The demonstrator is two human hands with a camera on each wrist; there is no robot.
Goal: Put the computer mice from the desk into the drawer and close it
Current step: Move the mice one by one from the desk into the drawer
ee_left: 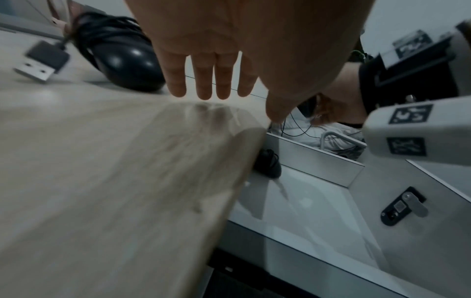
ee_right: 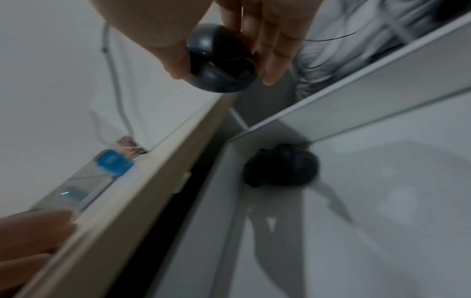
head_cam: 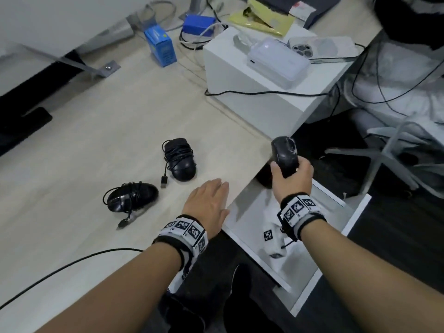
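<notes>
My right hand (head_cam: 292, 175) grips a dark grey mouse (head_cam: 283, 153) above the open white drawer (head_cam: 336, 198), thumb on one side and fingers on the other, as the right wrist view shows on the mouse (ee_right: 220, 60). One black mouse (ee_right: 281, 167) lies inside the drawer near its back corner, also seen as the drawer mouse (ee_left: 267, 164). Two black mice with cords wound round them rest on the desk: one (head_cam: 180, 162) further back, one (head_cam: 131, 197) nearer left. My left hand (head_cam: 207, 200) lies flat and open at the desk edge, fingers (ee_left: 201, 80) straight.
A white box (head_cam: 259, 92) with a white device on top stands behind the drawer. Blue boxes (head_cam: 162, 45) and cables lie at the back of the light wood desk (head_cam: 84, 152). A black cable (head_cam: 72, 263) crosses the desk's front. A chair base (head_cam: 394, 152) stands right of the drawer.
</notes>
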